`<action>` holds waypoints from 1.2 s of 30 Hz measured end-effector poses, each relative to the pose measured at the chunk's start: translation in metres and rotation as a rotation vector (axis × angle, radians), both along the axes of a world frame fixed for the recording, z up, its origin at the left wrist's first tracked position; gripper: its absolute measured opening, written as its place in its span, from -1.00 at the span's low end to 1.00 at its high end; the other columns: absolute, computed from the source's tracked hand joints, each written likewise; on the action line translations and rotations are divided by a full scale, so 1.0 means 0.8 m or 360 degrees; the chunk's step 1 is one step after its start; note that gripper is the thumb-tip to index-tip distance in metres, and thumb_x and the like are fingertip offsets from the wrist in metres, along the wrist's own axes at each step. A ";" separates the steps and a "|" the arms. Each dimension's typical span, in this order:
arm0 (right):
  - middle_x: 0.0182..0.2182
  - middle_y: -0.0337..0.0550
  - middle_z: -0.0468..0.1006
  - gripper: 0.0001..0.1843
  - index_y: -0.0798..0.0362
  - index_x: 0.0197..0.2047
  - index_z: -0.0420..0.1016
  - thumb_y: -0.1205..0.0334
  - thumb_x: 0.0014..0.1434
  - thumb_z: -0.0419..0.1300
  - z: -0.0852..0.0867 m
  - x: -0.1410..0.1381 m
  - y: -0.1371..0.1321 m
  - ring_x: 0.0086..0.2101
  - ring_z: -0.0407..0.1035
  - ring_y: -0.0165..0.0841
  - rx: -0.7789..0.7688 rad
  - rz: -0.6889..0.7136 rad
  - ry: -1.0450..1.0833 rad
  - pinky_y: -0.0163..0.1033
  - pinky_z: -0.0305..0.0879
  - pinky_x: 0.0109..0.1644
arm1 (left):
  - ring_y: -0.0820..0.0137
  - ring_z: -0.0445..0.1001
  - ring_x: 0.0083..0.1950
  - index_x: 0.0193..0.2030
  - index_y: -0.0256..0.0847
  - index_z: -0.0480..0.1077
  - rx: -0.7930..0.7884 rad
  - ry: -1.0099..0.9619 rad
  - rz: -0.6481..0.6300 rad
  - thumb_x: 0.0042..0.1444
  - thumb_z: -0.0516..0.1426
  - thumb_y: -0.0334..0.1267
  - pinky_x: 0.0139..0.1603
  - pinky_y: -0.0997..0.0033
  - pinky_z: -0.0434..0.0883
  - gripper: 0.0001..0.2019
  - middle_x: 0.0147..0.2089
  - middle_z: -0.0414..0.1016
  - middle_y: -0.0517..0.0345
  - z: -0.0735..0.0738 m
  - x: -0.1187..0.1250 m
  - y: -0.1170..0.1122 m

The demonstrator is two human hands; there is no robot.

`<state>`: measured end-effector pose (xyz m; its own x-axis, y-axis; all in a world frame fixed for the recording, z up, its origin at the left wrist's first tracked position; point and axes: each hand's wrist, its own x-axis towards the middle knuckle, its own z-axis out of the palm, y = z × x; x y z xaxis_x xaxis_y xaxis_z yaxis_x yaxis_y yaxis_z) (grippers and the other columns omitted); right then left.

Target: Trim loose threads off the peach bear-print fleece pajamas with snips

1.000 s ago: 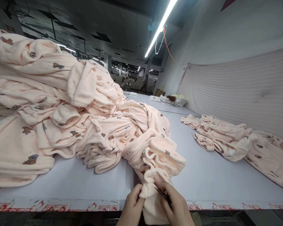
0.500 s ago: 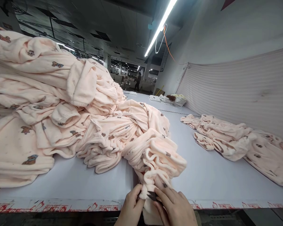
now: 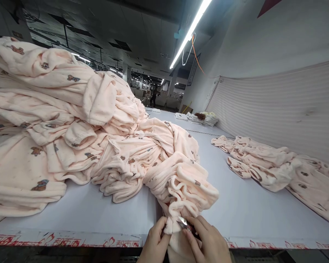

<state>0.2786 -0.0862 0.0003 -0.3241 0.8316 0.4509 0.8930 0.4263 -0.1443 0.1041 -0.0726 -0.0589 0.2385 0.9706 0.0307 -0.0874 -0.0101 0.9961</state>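
At the table's front edge, my left hand pinches the edge of a pale pink fleece garment printed with small brown bears. In my right hand is a pair of thread snips, the metal blades pointing left toward the pinched cloth. The blades lie close over the fabric; whether they touch it I cannot tell. Part of the snips is hidden by my fingers. The garment bunches up in folds behind my hands and hangs down between them over the edge.
A high heap of the same pink garments covers the left of the white table. More pink garments lie along the right, beside a striped cloth sheet. Stacked pale pieces sit at the far end. A person stands in the distance.
The snips have turned in my right hand, and their blades now shine and point more up and left. My left hand keeps its pinch. The view has shifted slightly.
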 end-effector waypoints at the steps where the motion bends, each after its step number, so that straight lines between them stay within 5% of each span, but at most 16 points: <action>1: -0.16 -0.16 0.57 -0.61 -0.09 0.10 0.33 0.21 0.18 0.08 -0.003 0.001 0.000 -0.32 0.51 -0.28 -0.0049 -0.0012 0.0049 -0.27 0.38 -0.35 | 0.31 0.37 -0.21 -0.25 -0.21 0.38 0.0006 -0.0034 0.0019 0.13 0.09 -0.17 -0.21 0.45 0.28 -0.84 -0.31 0.44 0.16 -0.001 0.000 0.000; 6: -0.27 -0.23 0.57 -0.66 -0.09 -0.12 0.41 0.39 0.10 -0.03 0.000 -0.004 0.017 -0.31 0.50 -0.31 -0.0202 -0.0050 0.0334 -0.31 0.37 -0.33 | 0.33 0.39 -0.23 -0.10 -0.19 0.41 -0.0111 -0.0439 -0.0014 0.03 0.19 -0.19 -0.15 0.43 0.28 -0.72 -0.29 0.48 0.17 0.000 -0.007 0.010; 10: -0.34 -0.26 0.55 -0.81 -0.05 -0.21 0.37 0.33 0.13 -0.01 0.012 -0.017 0.045 -0.37 0.47 -0.30 -0.0267 -0.0226 0.0377 -0.29 0.32 -0.36 | 0.30 0.44 -0.27 -0.26 -0.28 0.51 -0.0365 -0.0706 -0.0251 0.05 0.15 -0.20 -0.17 0.39 0.30 -0.79 -0.37 0.53 0.11 0.024 -0.021 0.021; 13: -0.38 -0.25 0.55 -0.87 -0.03 -0.27 0.35 0.32 0.12 0.02 0.014 -0.023 0.057 -0.42 0.47 -0.26 -0.0274 -0.0305 0.0300 -0.27 0.28 -0.42 | 0.21 0.49 -0.16 -0.16 -0.31 0.51 -0.0520 -0.1002 -0.0307 0.10 0.11 -0.22 -0.05 0.30 0.32 -0.74 -0.27 0.59 0.00 0.038 -0.028 0.027; 17: -0.29 -0.25 0.57 -0.89 -0.07 -0.22 0.40 0.23 0.15 0.11 0.014 -0.016 0.046 -0.34 0.49 -0.30 -0.0317 -0.0156 0.0368 -0.31 0.34 -0.35 | 0.16 0.49 -0.06 -0.11 -0.34 0.52 -0.0613 -0.1241 -0.0332 0.14 0.09 -0.28 0.03 0.25 0.30 -0.73 -0.19 0.60 -0.06 0.038 -0.027 0.032; 21: -0.17 -0.19 0.56 -0.72 -0.10 0.00 0.39 0.15 0.19 0.13 0.012 -0.013 0.025 -0.24 0.49 -0.28 -0.0081 0.0093 0.0256 -0.27 0.38 -0.27 | 0.18 0.48 -0.01 -0.09 -0.33 0.52 -0.0629 -0.1355 -0.0375 0.19 0.04 -0.34 0.07 0.24 0.29 -0.73 -0.15 0.60 -0.07 0.040 -0.021 0.036; 24: -0.20 -0.16 0.58 -0.75 -0.09 -0.03 0.43 0.17 0.25 0.05 0.009 -0.021 0.022 -0.26 0.50 -0.22 0.0088 0.0077 0.0129 -0.21 0.36 -0.31 | 0.18 0.49 -0.01 -0.11 -0.33 0.54 -0.0604 -0.1401 -0.0403 0.21 0.04 -0.36 0.08 0.24 0.28 -0.74 -0.17 0.61 -0.08 0.044 -0.019 0.036; 30: -0.24 -0.22 0.59 -0.80 -0.09 -0.10 0.45 0.13 0.27 0.06 0.010 -0.015 0.029 -0.28 0.52 -0.33 -0.0051 0.0056 0.0253 -0.32 0.41 -0.30 | 0.16 0.50 -0.01 -0.11 -0.35 0.53 -0.0618 -0.1318 -0.0368 0.20 0.06 -0.33 0.09 0.22 0.29 -0.75 -0.14 0.61 -0.11 0.042 -0.021 0.035; 36: -0.19 -0.13 0.61 -0.75 -0.05 -0.03 0.44 0.18 0.23 0.10 0.008 -0.016 0.026 -0.28 0.52 -0.24 0.0228 0.0119 -0.0068 -0.25 0.36 -0.34 | 0.15 0.46 0.06 -0.03 -0.33 0.50 -0.0590 -0.1391 -0.0406 0.24 0.03 -0.21 0.13 0.20 0.28 -0.68 -0.05 0.58 -0.12 0.039 -0.015 0.033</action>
<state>0.2657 -0.0656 0.0069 -0.4039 0.7327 0.5478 0.8621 0.5051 -0.0400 0.0917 -0.0461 -0.0276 0.4806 0.8769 0.0001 -0.7513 0.4117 0.5157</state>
